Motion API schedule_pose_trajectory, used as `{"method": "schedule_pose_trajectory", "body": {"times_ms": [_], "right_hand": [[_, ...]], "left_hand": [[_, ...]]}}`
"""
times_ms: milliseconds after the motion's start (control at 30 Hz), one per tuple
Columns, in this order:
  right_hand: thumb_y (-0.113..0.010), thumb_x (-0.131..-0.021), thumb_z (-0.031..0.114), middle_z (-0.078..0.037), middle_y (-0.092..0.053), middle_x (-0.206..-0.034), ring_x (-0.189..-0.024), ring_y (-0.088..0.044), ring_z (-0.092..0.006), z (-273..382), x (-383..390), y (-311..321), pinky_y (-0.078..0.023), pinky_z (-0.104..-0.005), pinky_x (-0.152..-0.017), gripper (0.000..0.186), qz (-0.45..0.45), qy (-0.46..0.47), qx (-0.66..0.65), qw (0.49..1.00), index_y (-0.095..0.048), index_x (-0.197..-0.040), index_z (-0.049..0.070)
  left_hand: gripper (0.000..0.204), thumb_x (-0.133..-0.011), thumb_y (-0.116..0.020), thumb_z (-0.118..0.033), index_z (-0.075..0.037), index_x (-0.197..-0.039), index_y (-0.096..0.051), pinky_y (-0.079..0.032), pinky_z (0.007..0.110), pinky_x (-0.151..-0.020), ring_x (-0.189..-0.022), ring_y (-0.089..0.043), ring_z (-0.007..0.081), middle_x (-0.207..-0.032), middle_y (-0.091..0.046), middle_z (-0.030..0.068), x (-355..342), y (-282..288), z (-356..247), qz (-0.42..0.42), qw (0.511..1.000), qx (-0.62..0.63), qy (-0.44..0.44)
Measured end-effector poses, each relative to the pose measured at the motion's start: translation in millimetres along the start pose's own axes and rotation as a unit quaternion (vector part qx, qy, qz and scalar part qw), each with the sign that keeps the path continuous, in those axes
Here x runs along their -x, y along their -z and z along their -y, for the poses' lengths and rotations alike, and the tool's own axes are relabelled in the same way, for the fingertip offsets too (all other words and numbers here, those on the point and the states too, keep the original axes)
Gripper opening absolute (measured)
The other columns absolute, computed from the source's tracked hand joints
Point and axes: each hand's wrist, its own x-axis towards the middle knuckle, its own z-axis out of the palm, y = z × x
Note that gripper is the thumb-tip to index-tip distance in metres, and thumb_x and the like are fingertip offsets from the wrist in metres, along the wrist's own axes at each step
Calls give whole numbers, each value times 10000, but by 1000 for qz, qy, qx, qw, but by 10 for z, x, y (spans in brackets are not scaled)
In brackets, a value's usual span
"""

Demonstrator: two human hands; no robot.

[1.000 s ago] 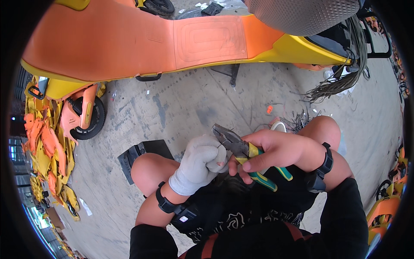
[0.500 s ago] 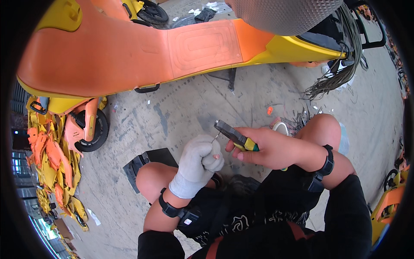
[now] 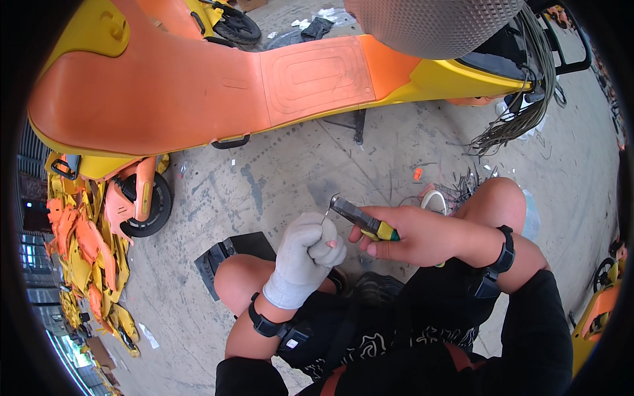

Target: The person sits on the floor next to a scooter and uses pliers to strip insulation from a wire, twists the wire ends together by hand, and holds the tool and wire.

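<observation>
In its pale grey work glove, my left hand [image 3: 302,257] is closed in a pinch on a thin piece of wire [image 3: 326,216] that sticks up from the fingers. A bare fingertip shows through the glove. My right hand [image 3: 416,236], ungloved, is wrapped round the yellow and green handles of dark metal pliers [image 3: 354,214]. The jaws point up and left, their tip meeting the wire's upper end, which looks curved there. Whether the jaws are clamped on it is too small to tell. Both hands are between my bent knees, above the floor.
An orange and yellow scooter body [image 3: 198,92] stretches across the far side. A bundle of wires [image 3: 518,122] hangs at its right end. Cut wire scraps [image 3: 465,181] lie by my right shoe [image 3: 434,201]. A black plastic part [image 3: 247,245] rests beside my left knee; scooter panels [image 3: 89,244] are heaped at left.
The pliers' tip has shifted slightly relative to the left hand, and the wire's upper end now shows curved at the jaws. Both hands keep their grips. The whole view has shifted a little.
</observation>
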Motion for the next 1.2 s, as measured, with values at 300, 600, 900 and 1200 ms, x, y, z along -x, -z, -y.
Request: {"method": "schedule_pose_trajectory", "body": {"times_ms": [300,600,900,1200], "right_hand": [[-583,-946,169,-117,-672,-1085,-907,-649,-271,73,-16,21,-500,-356,-794,450,26,-17,-9,999,-460,-1358,35],[-620,-961,171,-70,-677,-959,-891,-633,-159,132,-12,24,-487,-300,-807,251,25,-34,-17,999,-575,-1181,61],[-600,-946,178,-75,-647,-836,-710,-603,-192,71,-12,7,-482,-328,-673,269,16,-26,-22,999,-550,-1178,51],[-595,-930,147,-133,-661,-878,-758,-649,-264,69,13,9,-497,-348,-697,426,-18,5,20,1000,-502,-1332,38]], "left_hand": [[169,-775,-446,-71,17,-658,-531,-237,298,-474,-435,-240,123,-495,-252,-19,29,-31,-7,3,1000,-10,8],[171,-796,-443,-50,26,-671,-532,-224,282,-470,-441,-248,118,-510,-271,-12,18,-16,-4,7,1000,2,18],[216,-834,-459,-145,-17,-668,-514,-196,292,-408,-381,-222,104,-467,-241,-55,0,-13,34,-3,999,-39,-15],[500,-977,-356,-356,55,-858,-615,-341,310,-499,-437,-382,195,-489,-431,53,30,4,40,-39,983,-181,20]]}}
